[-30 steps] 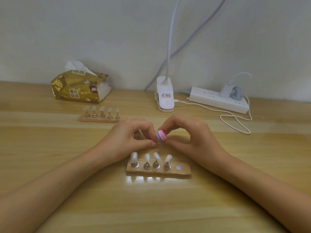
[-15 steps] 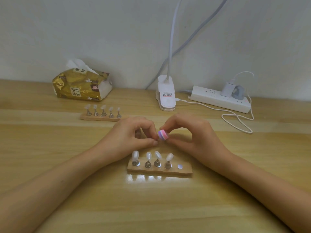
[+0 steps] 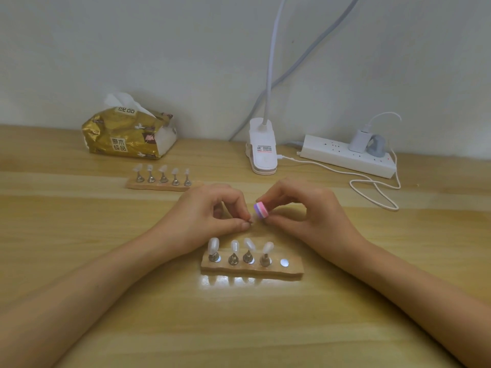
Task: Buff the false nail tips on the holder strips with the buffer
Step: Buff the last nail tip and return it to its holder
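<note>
Bench (image 3: pixel 79 235): pale wood, running to the wall at the far edge; everything I see sits on it.
Tissue pack (image 3: pixel 127 134): gold wrapper, far left by the wall, a white sheet sticking out of the top.
Far holder strip (image 3: pixel 162 185): a tan strip just nearer than the tissue pack, carrying five false nail tips (image 3: pixel 162 170) upright on metal stands.
Left hand (image 3: pixel 210 211): over the bench at centre, just beyond the near strip. I see the thumb and forefinger pressed together on a small piece (image 3: pixel 249 221). The other fingers are curled in.
Small piece: dark, and too small for me to tell what it is. It points toward the buffer.
Near holder strip (image 3: pixel 252 269): closest to me, between the two forearms. It carries four nail tips (image 3: pixel 235 245) on metal stands in a row from its left end, and a bare shiny disc (image 3: pixel 284 262) at its right end.
Buffer (image 3: pixel 261 209): a small block with pink, purple and white layers, held above the bench just right of the small piece. I cannot tell whether they touch.
Right hand (image 3: pixel 305 211): the fingers (image 3: pixel 268 201) and thumb are clamped on the buffer from above and below, with the hand curled.
Clip lamp (image 3: pixel 263 152): white clamp base beyond the hands, its neck rising out of view.
Power strip (image 3: pixel 345 155): white, far right by the wall, with a charger (image 3: pixel 358 140) plugged in.
Cable (image 3: pixel 377 192): white, looping on the bench near the power strip.
</note>
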`<state>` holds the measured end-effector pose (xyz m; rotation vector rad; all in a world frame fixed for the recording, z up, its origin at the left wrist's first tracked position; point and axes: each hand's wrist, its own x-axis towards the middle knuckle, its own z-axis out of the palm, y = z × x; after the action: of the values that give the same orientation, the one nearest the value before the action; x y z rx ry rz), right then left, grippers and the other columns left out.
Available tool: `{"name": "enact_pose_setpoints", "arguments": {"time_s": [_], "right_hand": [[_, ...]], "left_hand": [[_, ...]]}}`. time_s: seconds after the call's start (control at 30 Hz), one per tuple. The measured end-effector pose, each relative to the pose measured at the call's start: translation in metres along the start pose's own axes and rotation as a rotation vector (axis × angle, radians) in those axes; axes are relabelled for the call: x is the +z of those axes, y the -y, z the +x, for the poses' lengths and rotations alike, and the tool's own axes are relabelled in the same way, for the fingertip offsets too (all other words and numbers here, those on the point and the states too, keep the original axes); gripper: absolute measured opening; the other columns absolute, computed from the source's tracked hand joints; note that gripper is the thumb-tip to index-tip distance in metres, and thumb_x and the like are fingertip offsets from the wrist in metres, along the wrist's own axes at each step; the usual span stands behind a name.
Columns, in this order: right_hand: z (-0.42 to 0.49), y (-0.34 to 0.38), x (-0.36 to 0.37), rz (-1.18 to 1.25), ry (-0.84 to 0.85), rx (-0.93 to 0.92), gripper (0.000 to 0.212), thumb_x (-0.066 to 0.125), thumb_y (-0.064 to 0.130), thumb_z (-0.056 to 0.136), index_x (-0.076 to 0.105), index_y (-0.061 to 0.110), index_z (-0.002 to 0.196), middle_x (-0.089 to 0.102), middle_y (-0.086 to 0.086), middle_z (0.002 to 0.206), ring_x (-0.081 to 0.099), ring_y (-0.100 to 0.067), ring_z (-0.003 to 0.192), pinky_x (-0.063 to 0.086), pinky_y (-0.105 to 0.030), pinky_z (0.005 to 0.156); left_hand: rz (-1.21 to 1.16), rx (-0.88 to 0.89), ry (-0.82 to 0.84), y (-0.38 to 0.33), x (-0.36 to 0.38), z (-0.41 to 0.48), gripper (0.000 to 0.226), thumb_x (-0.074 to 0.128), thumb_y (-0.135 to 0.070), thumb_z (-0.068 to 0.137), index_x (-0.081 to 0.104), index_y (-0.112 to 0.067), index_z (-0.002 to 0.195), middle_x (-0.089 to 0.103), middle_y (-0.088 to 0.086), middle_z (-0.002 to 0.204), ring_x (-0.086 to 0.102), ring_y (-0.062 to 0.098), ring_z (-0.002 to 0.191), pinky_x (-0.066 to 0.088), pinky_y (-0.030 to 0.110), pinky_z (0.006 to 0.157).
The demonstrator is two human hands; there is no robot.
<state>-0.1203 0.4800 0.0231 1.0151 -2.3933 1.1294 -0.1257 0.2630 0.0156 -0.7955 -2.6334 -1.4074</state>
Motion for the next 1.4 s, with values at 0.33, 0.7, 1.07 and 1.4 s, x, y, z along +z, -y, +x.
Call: {"name": "enact_pose_setpoints", "arguments": {"time_s": [0.33, 0.7, 1.07, 1.4], "right_hand": [[0.0015, -0.002, 0.0004, -0.068, -0.017, -0.094, 0.008, 0.077, 0.006, 0.085, 0.071, 0.005, 0.091, 0.072, 0.0, 0.091, 0.067, -0.008, 0.088, 0.049, -0.018, 0.082], [0.0015, -0.0021, 0.0013, -0.024, 0.0, -0.027, 0.008, 0.078, 0.005, 0.086, 0.072, 0.004, 0.091, 0.073, 0.001, 0.091, 0.068, -0.007, 0.086, 0.05, -0.018, 0.081], [0.0016, -0.0007, 0.0027, -0.039, 0.023, -0.064, 0.009, 0.077, 0.006, 0.085, 0.073, 0.004, 0.093, 0.074, -0.001, 0.093, 0.069, -0.009, 0.088, 0.052, -0.023, 0.082], [0.0007, -0.0021, 0.0005, -0.029, 0.001, -0.055, 0.011, 0.077, 0.004, 0.085, 0.073, 0.003, 0.095, 0.074, -0.001, 0.093, 0.069, -0.01, 0.089, 0.054, -0.031, 0.083]], "left_hand": [[0.014, 0.008, -0.01, 0.0012, 0.0004, 0.0005, 0.013, 0.082, -0.013, 0.076, 0.072, -0.019, 0.073, 0.064, -0.016, 0.074, 0.05, 0.002, 0.06, 0.035, 0.011, 0.058], [-0.011, 0.009, -0.001, 0.0011, 0.0001, 0.0007, 0.015, 0.082, -0.012, 0.077, 0.071, -0.02, 0.072, 0.065, -0.016, 0.075, 0.049, 0.002, 0.06, 0.037, 0.015, 0.057], [0.014, 0.017, -0.007, 0.0021, -0.0004, 0.0007, 0.014, 0.082, -0.013, 0.077, 0.071, -0.022, 0.072, 0.063, -0.014, 0.072, 0.047, 0.003, 0.059, 0.035, 0.013, 0.057], [-0.008, 0.025, 0.01, 0.0021, 0.0, 0.0004, 0.014, 0.081, -0.012, 0.077, 0.071, -0.021, 0.072, 0.065, -0.015, 0.073, 0.048, 0.003, 0.059, 0.036, 0.012, 0.057]]}}
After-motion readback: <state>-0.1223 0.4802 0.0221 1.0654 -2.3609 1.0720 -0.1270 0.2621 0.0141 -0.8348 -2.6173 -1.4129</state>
